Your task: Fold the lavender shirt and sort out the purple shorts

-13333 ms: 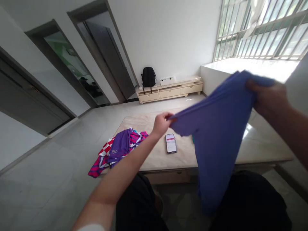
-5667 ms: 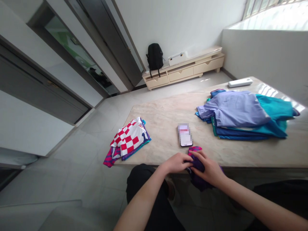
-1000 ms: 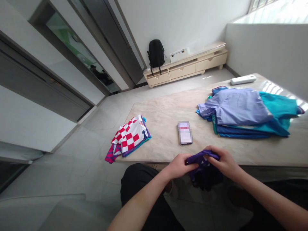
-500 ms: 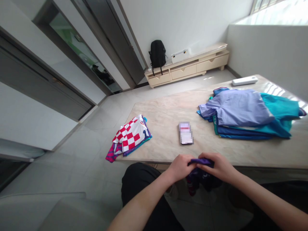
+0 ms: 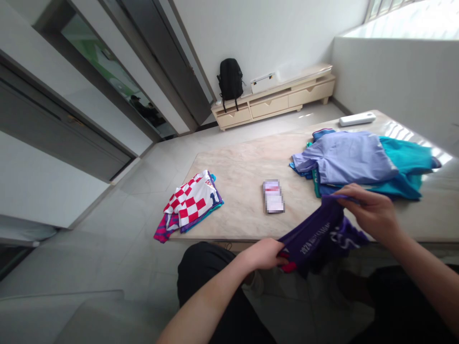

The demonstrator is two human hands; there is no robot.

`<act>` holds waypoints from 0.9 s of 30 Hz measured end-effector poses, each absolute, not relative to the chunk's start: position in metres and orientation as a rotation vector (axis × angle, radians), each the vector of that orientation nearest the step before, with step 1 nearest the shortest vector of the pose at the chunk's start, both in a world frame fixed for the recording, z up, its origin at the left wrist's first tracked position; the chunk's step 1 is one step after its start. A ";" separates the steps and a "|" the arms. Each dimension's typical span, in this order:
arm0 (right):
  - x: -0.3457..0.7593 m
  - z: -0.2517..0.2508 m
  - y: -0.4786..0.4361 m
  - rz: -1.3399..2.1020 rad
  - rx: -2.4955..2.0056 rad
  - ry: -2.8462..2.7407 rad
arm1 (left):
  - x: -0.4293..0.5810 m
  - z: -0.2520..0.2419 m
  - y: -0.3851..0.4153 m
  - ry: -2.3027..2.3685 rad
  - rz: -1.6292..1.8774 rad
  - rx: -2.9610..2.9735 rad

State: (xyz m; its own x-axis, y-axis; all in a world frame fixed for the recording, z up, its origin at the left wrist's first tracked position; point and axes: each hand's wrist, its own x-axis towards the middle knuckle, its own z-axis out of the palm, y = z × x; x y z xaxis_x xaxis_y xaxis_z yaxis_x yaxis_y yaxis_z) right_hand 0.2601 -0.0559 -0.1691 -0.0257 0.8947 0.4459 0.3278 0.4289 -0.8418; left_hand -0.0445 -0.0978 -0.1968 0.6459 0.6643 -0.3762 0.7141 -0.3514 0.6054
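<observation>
Dark purple fabric garment with white lettering (image 5: 317,239) hangs stretched between both hands, at the near edge of the pale marble surface (image 5: 244,172). Left hand (image 5: 265,253), at 7 o'clock of the garment, is closed on its lower corner, where a pink-red trim shows. Right hand (image 5: 373,215), at 2 o'clock, pinches the upper edge between fingers and thumb. Cloth is creased, sagging below the surface edge.

A single head-worn camera looks forward and down from above the seated person's lap, close to the near desk (image 5: 247,177) edge, facing the far wall and backpack (image 5: 230,79).
</observation>
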 end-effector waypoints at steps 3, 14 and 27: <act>0.287 -0.162 -0.055 0.601 -1.201 -1.444 | -0.042 -0.185 -0.100 1.136 0.079 2.124; 0.304 -0.137 -0.100 0.836 -1.446 -1.580 | -0.070 -0.146 -0.163 1.368 0.941 2.143; 0.277 -0.129 -0.162 0.506 -1.461 -1.764 | -0.097 -0.139 -0.205 1.435 0.823 1.652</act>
State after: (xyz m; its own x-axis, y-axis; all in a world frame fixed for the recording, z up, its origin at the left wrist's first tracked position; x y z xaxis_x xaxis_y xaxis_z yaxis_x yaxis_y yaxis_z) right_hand 0.2768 -0.1624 -0.1290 -0.0401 0.9502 0.3091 0.6417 0.2617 -0.7210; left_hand -0.0965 -0.2049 -0.1391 0.1517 0.9882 -0.0205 0.4813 -0.0558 0.8748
